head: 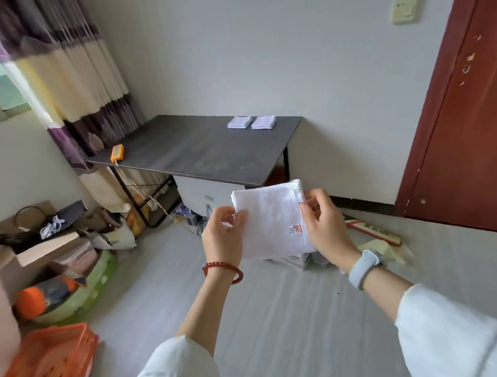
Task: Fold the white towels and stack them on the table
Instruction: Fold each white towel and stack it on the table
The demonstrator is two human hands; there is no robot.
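Two white sleeves reach out from the bottom edge, one for each arm. At their ends, two hands hold one small folded white towel [271,220] up in the air. On one side, the left hand [222,237] pinches the towel's edge with thumb and fingers. On the other side, the right hand [327,225] grips the opposite edge the same way. One red bead bracelet [223,269] sits on the left wrist, and one pale blue watch [366,267] on the right wrist. Past the hands stands one dark grey desk [192,151]. Two folded white towels [251,122] lie side by side on its far end. One small orange gadget [117,153] sits on the desk corner, far to the left of the hands. One orange plastic crate [42,376] near the left elbow is cut off by the edge. Boxes and bags left of the hands are too jumbled to count.
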